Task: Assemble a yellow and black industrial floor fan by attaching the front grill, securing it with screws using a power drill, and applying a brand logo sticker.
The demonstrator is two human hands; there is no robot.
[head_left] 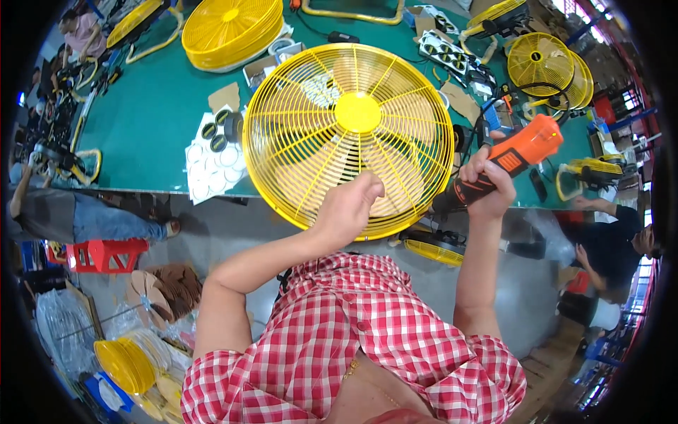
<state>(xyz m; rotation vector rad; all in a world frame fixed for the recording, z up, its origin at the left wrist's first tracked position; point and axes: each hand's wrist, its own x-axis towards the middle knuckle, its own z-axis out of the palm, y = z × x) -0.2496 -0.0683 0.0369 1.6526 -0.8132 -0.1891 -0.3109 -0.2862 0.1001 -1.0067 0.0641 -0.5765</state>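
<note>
A round fan with a yellow wire guard (293, 191) and a yellow centre cap (357, 113) stands at the table's near edge, right in front of me. Its blades show through the wires. My left hand (347, 208) is closed before the lower part of the guard, fingers curled; whatever it may hold is hidden. My right hand (492, 180) grips an orange and black cordless power screwdriver (519, 154). The tool's dark front end points down and left, close to the guard's lower right rim.
On the green table (148, 127) lies a sheet of round labels (215, 166), left of the fan. A stack of yellow guards (229, 32) stands behind it. Finished-looking yellow fans (540, 63) are at the right. A red stool (106, 256) and co-workers are at both sides.
</note>
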